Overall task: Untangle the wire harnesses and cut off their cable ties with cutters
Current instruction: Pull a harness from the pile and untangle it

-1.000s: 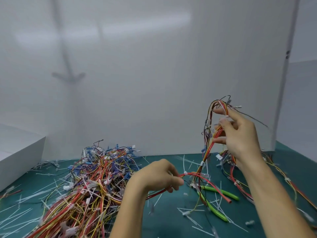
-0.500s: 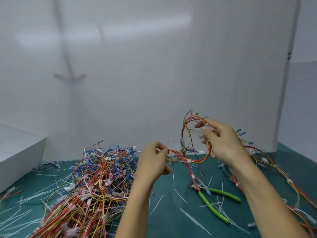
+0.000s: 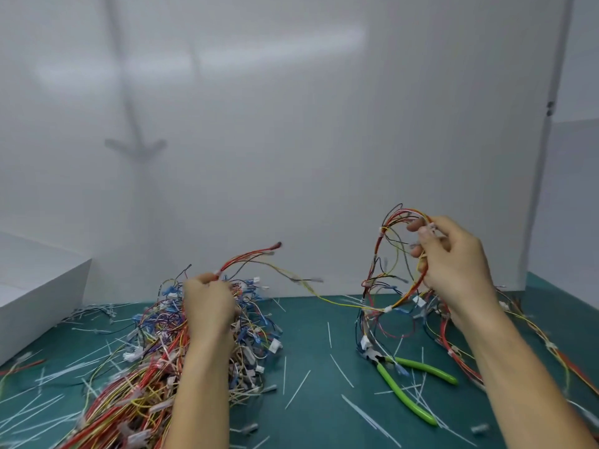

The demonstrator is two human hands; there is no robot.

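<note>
Pulled apart, left hand and right hand grip the harness (stretched between)

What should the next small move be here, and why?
Probably pull the red strand in the left hand away leftward: a yellow wire runs from it to the looped harness that the right hand holds up, so the two look not yet separated. The green cutters lie on the mat, in neither hand.

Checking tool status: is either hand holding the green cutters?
No; the cutters lie on the mat while the left hand and right hand grip wires.
</note>
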